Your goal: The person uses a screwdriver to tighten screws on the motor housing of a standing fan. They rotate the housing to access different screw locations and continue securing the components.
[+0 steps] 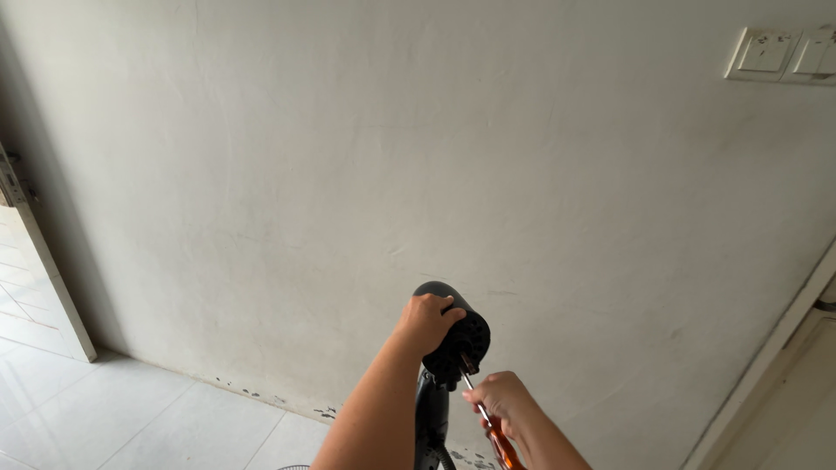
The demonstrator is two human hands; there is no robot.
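Note:
A black fan motor housing point(461, 338) sits on top of a black stand pole point(431, 418) near the bottom middle of the head view. My left hand point(425, 320) grips the top of the housing. My right hand point(503, 399) holds a screwdriver with an orange handle point(503, 448); its metal shaft point(473, 388) points up to the underside of the housing, where the tip touches it.
A plain pale wall point(392, 174) fills most of the view. White wall switches point(779, 54) are at the top right. A door frame point(52, 287) stands at the left, another frame point(766, 365) at the right. White floor tiles point(131, 418) lie below.

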